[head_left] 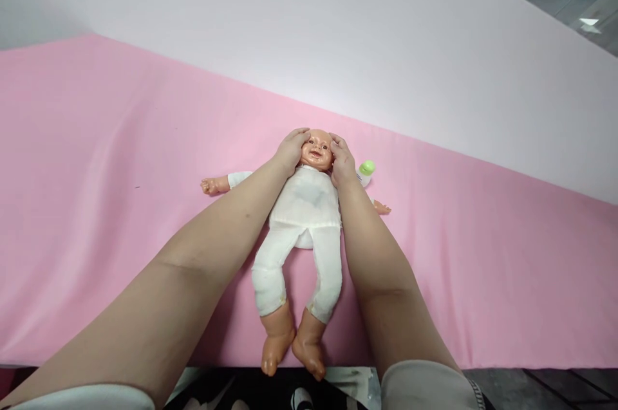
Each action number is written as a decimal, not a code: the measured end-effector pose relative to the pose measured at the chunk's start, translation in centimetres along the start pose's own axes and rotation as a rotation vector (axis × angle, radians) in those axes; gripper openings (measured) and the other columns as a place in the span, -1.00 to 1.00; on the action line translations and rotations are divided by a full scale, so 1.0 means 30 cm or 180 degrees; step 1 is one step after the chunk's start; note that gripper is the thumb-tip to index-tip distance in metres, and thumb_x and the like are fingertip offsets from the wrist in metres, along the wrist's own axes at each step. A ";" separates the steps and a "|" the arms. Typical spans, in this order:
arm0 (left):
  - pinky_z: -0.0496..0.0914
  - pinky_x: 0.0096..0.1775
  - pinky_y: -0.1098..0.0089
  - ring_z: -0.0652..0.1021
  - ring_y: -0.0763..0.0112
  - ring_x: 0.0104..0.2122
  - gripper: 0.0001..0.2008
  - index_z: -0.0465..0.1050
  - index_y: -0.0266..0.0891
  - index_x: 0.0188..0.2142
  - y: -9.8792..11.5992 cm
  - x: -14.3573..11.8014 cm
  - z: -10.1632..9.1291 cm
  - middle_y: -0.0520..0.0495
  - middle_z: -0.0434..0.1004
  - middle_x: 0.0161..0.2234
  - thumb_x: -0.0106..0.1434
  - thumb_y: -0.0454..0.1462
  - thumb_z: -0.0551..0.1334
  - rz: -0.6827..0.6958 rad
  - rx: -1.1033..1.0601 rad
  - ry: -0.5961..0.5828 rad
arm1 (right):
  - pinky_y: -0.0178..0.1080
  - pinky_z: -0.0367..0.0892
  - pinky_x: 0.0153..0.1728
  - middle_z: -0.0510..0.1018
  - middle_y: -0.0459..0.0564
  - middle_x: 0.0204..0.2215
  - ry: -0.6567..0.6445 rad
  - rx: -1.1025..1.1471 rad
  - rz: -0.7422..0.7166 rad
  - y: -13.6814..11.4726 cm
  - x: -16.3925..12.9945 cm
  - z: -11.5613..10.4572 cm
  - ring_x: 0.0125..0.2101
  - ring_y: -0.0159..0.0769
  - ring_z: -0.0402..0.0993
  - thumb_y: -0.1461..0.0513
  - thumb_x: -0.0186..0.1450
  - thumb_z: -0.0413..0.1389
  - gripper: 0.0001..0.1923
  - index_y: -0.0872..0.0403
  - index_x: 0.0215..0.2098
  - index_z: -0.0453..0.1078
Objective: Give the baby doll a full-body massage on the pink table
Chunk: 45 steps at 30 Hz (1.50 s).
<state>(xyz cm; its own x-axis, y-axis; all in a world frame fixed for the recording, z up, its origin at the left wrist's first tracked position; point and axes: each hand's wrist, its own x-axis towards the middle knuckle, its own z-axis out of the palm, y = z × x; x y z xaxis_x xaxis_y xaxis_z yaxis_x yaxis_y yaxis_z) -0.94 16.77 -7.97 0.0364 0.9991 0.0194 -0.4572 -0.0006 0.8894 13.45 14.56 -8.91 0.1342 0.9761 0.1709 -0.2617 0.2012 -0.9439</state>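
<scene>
Doll [305, 204]: lies face up on your pink desk [96, 172].
Grips: your left hand [291, 149] and right hand [342, 162] cup its head, fingers spread.
Bottle [365, 172]: right of the head, half hidden; contents unseen.

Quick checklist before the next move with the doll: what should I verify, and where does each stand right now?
1. Left hand on the doll's head: ok, cupping its side.
2. Right hand on the head's other side: ok.
3. Doll flat on its back on the pink sheet: ok.
4. Doll's feet inside the sheet's near edge: not ok, they reach over it.
5. Green-capped bottle clear of the right hand: cannot tell, very close.
</scene>
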 end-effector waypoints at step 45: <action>0.46 0.16 0.08 0.61 -0.01 0.15 -0.54 0.50 -0.22 0.22 0.054 -0.193 -0.097 -0.31 0.62 0.18 0.57 -0.18 -0.06 0.1422 0.4202 0.0127 | -0.02 0.40 0.22 0.66 0.20 0.14 0.0409 -0.3514 -0.0614 -0.069 -0.169 -0.013 0.15 0.02 0.60 -0.06 0.60 -0.13 -0.43 0.05 0.32 0.44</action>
<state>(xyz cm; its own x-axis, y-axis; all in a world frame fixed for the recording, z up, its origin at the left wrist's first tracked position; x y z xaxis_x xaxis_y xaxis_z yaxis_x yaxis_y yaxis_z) -4.49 11.09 -7.97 0.0762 0.9045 0.4196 0.7437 -0.3318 0.5803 13.68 9.15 -7.94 0.1950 0.9081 0.3706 0.7539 0.1029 -0.6489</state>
